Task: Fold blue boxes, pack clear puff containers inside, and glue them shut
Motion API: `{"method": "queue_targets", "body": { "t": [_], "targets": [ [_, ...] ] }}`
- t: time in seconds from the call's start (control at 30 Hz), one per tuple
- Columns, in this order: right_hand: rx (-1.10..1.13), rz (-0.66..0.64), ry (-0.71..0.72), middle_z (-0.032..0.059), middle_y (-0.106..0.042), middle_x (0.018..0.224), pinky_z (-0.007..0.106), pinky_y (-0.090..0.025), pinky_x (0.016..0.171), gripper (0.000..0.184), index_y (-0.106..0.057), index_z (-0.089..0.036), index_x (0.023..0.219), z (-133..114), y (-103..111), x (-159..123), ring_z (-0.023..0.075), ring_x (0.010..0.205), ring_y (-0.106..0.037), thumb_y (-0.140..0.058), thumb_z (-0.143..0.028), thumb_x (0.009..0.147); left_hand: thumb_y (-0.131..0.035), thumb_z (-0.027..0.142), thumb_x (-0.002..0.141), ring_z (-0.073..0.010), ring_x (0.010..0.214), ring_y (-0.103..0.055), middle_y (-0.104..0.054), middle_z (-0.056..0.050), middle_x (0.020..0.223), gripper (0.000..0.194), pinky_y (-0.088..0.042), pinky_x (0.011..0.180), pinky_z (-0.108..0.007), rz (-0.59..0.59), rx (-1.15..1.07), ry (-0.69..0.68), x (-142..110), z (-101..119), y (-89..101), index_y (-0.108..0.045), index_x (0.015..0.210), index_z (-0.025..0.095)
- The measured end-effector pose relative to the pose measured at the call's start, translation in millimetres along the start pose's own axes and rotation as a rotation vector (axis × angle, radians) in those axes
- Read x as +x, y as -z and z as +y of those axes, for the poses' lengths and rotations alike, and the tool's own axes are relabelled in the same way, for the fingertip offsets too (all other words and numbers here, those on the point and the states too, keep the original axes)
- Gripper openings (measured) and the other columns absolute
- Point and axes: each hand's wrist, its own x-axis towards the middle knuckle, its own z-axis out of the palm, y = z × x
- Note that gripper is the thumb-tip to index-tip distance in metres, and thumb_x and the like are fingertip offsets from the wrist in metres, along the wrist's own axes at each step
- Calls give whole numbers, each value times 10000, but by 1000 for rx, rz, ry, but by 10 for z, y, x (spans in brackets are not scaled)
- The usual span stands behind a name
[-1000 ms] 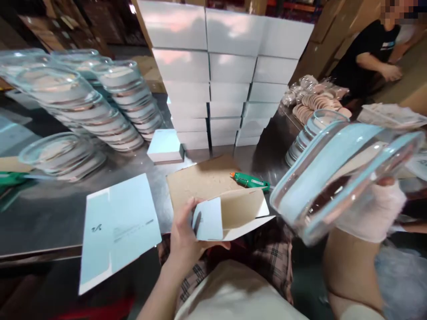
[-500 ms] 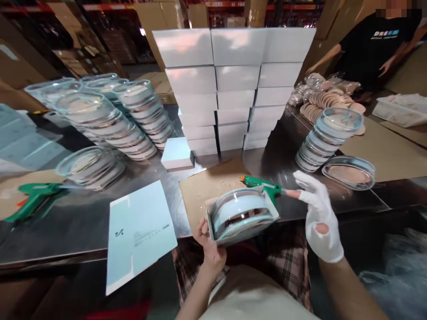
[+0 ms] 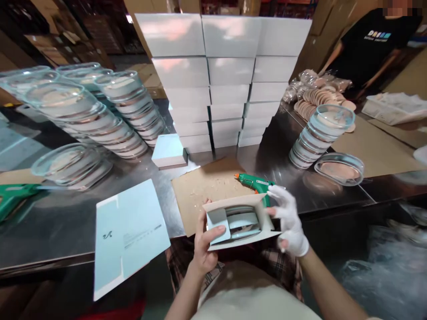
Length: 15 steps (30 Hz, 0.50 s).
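A small open-sided white box (image 3: pixel 240 242) is held over the table's front edge, with a round, clear-rimmed white container (image 3: pixel 245 221) inside it. My bare left hand (image 3: pixel 206 242) grips the box's left end, thumb on a folded flap (image 3: pixel 219 222). At the right end, my right hand (image 3: pixel 288 220), in a white glove with bare fingertips, has its fingers apart beside the box's edge. Whether they touch the box I cannot tell. Just behind the box a green glue gun (image 3: pixel 254 182) lies on a cardboard sheet (image 3: pixel 200 189).
White boxes (image 3: pixel 230 71) are stacked high at the back. Round containers stand in piles at left (image 3: pixel 123 106) and right (image 3: pixel 316 138). A flat printed carton (image 3: pixel 131 238) overhangs the front edge. Another green glue gun (image 3: pixel 13 195) lies far left. A person (image 3: pixel 370 49) stands back right.
The box has turned so its open side faces me, and a flap now covers its left end under my thumb. My right hand has come left to the box's right end.
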Motion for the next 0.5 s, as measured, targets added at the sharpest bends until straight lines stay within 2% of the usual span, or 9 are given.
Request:
{"method": "queue_targets", "body": {
  "t": [0.07,0.1,0.17,0.23,0.27,0.33,0.4,0.43,0.5],
  "targets": [
    [69,-115,-57,79,-404,1677,517,-407,1250,557,-792,-280,1072,-39,-229,-143,365,1526,-444,-665,-780,863,-590,721,927,-402,1253,-671,-693,-176,1224,529,-563,1017,-580,-7,-29,-73,23,59,-27,-752,974,220],
    [107,-100,-123,71,-416,1678,500,-409,1249,453,-778,-277,1048,-97,-352,-165,342,1524,-454,-668,-697,916,-629,689,922,-380,1217,-687,-710,-150,1139,485,-572,1003,-562,34,-18,-88,24,84,-56,-738,1010,225],
    [166,54,-292,65,-517,1612,447,-474,1190,206,-693,-302,1124,-237,-569,-125,260,1432,-558,-676,-452,984,-697,653,896,-309,1150,-702,-719,-92,1088,478,-588,969,-500,187,55,-46,17,121,-115,-664,1195,282],
    [191,224,-440,75,-562,1569,373,-556,1073,374,-545,-337,1276,-343,-693,-34,189,1277,-653,-694,-269,940,-707,667,886,-267,1112,-697,-709,-73,1132,567,-587,949,-459,278,120,-2,21,146,-130,-578,1322,328],
    [209,273,-487,89,-556,1572,345,-581,1014,496,-473,-346,1326,-364,-707,5,171,1215,-676,-707,-232,904,-693,685,891,-266,1124,-687,-702,-74,1146,562,-578,960,-452,246,137,-15,35,155,-113,-593,1317,331],
    [244,278,-528,111,-570,1548,318,-604,916,554,-417,-338,1355,-327,-633,42,166,1121,-706,-705,-266,887,-671,707,902,-282,1180,-657,-699,-74,1089,499,-543,1014,-443,117,158,-102,85,167,-37,-710,1190,301],
    [172,225,-572,116,-670,1399,342,-598,899,373,-502,-286,1294,-194,-458,31,190,1062,-721,-614,-405,959,-669,742,877,-288,1218,-637,-696,-82,1072,526,-523,1038,-411,33,161,-166,148,172,51,-781,1087,274],
    [54,193,-613,115,-717,1287,367,-587,914,319,-568,-255,1225,-103,-356,21,209,1036,-723,-542,-472,992,-666,769,855,-289,1228,-635,-693,-89,1100,567,-523,1038,-399,21,164,-175,173,170,82,-791,1084,265],
    [-318,76,-762,123,-751,1115,420,-555,960,404,-668,-216,1067,94,-177,21,260,1025,-720,-468,-561,1002,-678,811,806,-297,1230,-647,-678,-98,1133,648,-529,1038,-400,0,188,-173,199,150,97,-780,1109,248]
  ]
}}
